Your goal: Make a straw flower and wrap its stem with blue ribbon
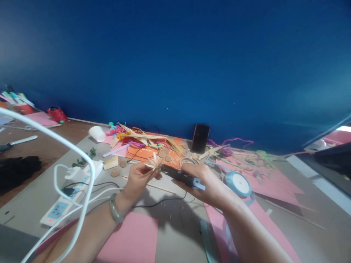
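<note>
In the middle of the head view, my left hand (pixel 138 179) pinches a pale, pointed-petal flower (pixel 155 162) that looks made of dry husk. My right hand (pixel 201 179) is wrapped round a black glue gun (pixel 177 174), with a bluish glue stick (pixel 201 185) poking out of its rear end. The gun's nose points left and meets the base of the flower; whether it touches is too small to tell. A thin black cord trails below the gun across the table. My left wrist carries a pale green bangle (pixel 115 209).
A white power strip (pixel 59 208) and looping white cable (pixel 91 175) lie left. Behind my hands are husk strips (pixel 148 137), a leaning phone (pixel 200 138) and a white cup (pixel 97 134). Right is a ribbon roll (pixel 238 183) on pink paper (pixel 276 182). A blue wall (pixel 175 65) rises behind.
</note>
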Tool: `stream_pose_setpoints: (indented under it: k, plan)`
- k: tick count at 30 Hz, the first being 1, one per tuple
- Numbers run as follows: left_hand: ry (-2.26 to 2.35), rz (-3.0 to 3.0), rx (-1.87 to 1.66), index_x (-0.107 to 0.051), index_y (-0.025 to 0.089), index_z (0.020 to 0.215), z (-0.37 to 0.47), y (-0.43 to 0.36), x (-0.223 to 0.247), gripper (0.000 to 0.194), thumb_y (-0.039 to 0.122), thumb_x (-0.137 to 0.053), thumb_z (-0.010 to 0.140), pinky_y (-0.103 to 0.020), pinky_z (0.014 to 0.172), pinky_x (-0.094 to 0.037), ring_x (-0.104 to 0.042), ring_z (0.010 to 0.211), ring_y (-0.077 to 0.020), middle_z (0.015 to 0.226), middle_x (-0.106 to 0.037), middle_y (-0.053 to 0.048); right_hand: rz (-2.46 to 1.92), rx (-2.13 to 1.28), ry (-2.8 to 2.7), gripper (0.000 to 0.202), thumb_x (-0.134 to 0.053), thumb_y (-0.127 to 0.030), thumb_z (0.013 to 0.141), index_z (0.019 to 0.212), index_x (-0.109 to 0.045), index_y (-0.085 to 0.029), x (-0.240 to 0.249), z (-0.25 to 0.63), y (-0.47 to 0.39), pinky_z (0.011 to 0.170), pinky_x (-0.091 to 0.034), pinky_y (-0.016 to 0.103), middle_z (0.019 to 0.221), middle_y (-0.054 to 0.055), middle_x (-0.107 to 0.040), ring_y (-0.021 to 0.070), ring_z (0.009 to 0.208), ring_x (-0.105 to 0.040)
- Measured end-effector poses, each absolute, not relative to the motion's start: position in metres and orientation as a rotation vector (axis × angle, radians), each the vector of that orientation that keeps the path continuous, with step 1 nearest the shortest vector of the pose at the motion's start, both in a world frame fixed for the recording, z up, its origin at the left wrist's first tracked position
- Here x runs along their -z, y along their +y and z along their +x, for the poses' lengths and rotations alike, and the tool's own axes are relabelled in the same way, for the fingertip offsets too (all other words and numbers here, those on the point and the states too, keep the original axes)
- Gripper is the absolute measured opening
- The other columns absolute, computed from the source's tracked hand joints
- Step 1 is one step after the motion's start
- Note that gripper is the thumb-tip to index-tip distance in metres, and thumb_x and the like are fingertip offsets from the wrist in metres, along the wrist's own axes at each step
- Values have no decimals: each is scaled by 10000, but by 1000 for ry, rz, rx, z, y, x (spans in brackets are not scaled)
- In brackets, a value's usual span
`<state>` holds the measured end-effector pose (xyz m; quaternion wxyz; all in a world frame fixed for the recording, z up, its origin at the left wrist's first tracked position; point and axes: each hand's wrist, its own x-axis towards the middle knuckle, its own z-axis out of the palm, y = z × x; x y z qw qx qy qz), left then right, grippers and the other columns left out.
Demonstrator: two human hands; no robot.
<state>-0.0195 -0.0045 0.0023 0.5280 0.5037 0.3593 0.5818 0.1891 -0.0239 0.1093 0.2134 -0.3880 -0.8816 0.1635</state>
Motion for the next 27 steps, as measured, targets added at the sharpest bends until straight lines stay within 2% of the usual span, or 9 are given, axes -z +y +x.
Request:
stream_pose_setpoints:
  k: [11, 27]
  plan:
    - [844, 1203, -1386, -678, 124, 635, -20, -5, -4, 242, 339, -730, 734, -250, 583, -524, -649, 561, -152, 589, -698, -56, -1102, -448, -2484, 244, -518, -349, 891, 713, -501, -183, -107, 189, -24, 529, -309, 219, 649, 1, -559, 103, 551, -445]
    - [851, 1211, -1366, -678, 123, 646, -20, -5, -2, 242, 342, -730, 735, -248, 584, -524, -650, 558, -150, 598, -703, -60, -1105, -402, -2479, 220, -518, -303, 892, 709, -505, -181, -108, 189, -24, 525, -308, 214, 652, 1, -573, 99, 541, -460]
